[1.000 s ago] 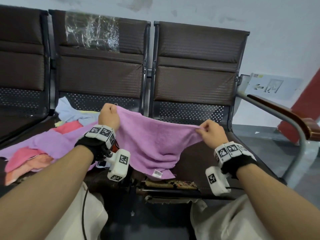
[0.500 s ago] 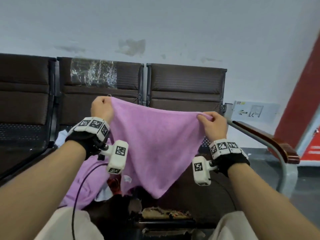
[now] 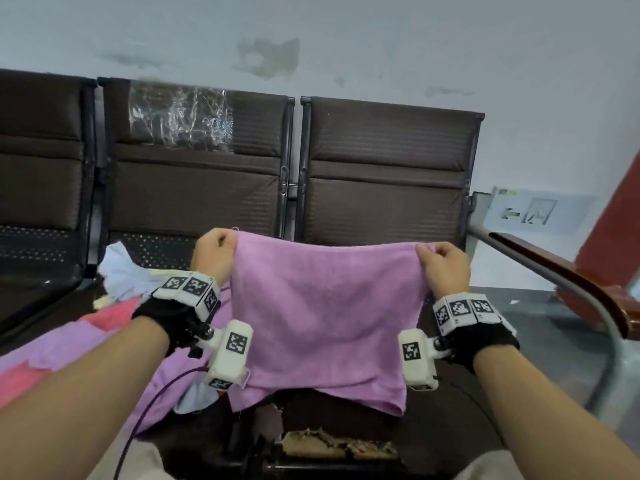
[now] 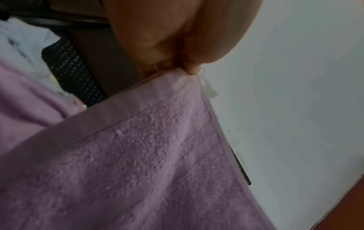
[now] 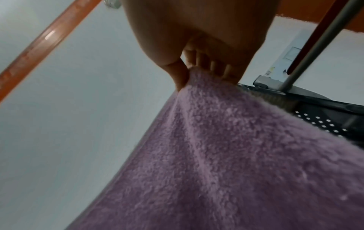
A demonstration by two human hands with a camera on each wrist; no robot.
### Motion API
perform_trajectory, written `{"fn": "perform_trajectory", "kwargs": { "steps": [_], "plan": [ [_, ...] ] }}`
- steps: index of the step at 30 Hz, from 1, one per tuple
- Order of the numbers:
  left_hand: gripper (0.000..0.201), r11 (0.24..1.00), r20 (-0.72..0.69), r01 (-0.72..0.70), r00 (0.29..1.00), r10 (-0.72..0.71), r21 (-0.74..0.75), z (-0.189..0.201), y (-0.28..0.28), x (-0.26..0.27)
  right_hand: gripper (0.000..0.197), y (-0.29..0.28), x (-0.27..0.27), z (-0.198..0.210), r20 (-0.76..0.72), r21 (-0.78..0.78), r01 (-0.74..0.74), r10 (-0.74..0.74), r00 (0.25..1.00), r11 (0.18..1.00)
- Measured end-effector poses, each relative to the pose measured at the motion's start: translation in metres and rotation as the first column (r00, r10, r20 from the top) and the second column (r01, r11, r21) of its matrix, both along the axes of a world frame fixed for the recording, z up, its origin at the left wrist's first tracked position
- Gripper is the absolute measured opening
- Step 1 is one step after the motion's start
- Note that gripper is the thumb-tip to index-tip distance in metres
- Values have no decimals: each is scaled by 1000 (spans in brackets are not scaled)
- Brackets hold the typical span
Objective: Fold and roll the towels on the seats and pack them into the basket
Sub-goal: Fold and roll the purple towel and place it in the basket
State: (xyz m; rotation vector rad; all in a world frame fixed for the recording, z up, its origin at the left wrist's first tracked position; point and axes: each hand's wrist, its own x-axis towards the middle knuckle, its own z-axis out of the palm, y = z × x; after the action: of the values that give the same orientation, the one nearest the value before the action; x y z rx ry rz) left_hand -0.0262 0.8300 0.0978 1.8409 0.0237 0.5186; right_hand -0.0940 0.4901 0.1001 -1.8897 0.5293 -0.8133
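I have the purple towel [image 3: 325,317] held up over the right-hand seat [image 3: 384,188], my left hand [image 3: 213,252] and right hand [image 3: 446,268] each pinching a top corner with curled fingers. It hangs flat, not yet folded. More towels [image 3: 114,306] lie heaped on the seat to my left. I judge the task barely begun; no basket is in view.

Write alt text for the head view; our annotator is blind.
Two hands, left hand and right hand, hold a purple towel stretched by its top corners before dark seats. More towels lie heaped at left.
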Motion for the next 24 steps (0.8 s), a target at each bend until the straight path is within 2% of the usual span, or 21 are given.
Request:
{"fn": "perform_trajectory", "kwargs": {
  "steps": [4, 8, 10, 12, 13, 14, 15, 17, 19, 22, 24],
  "plan": [
    [21, 975, -131, 128, 980, -153, -181, -37, -22, 2, 7, 1, 11, -40, -92, 132, -75, 88, 992, 988],
    [23, 937, -196, 250, 933, -300, -244, -51, -42, -4, 19, 15, 14, -50, -106, 274, -331, 370, 923, 903],
    [22, 908, -204, 301, 908, -367, -290, -49, -48, -7, 19, 25, 11, -41, -62, 336, -517, 566, 822, 787],
    [20, 891, -206, 321, 895, -397, -322, -48, -51, -10, 10, 33, 7, -32, -3, 408, -706, 774, 633, 579],
    [19, 888, -209, 323, 891, -402, -329, -48, -51, -12, 15, 36, 5, -30, 5, 427, -762, 841, 541, 487],
    [17, 884, -217, 326, 886, -409, -335, -49, -51, -14, 20, 39, 3, -30, -35, 412, -797, 882, 470, 441],
    [16, 880, -230, 330, 879, -418, -342, -51, -51, -16, 21, 41, 2, -32, -131, 346, -819, 888, 441, 458],
    [18, 874, -257, 336, 863, -435, -350, -54, -51, -20, 17, 47, -1, -37, -345, 111, -824, 799, 492, 555],
    [17, 869, -274, 359, 846, -457, -341, -56, -51, -25, 18, 52, -3, -37, -407, -25, -816, 740, 536, 577],
    [11, 856, -290, 414, 816, -500, -310, -54, -54, -31, 21, 60, -8, -22, -272, -87, -859, 817, 508, 505],
    [7, 842, -281, 441, 804, -524, -310, -52, -57, -37, 25, 66, -7, -15, -192, -144, -836, 813, 549, 530]
  ]
}}
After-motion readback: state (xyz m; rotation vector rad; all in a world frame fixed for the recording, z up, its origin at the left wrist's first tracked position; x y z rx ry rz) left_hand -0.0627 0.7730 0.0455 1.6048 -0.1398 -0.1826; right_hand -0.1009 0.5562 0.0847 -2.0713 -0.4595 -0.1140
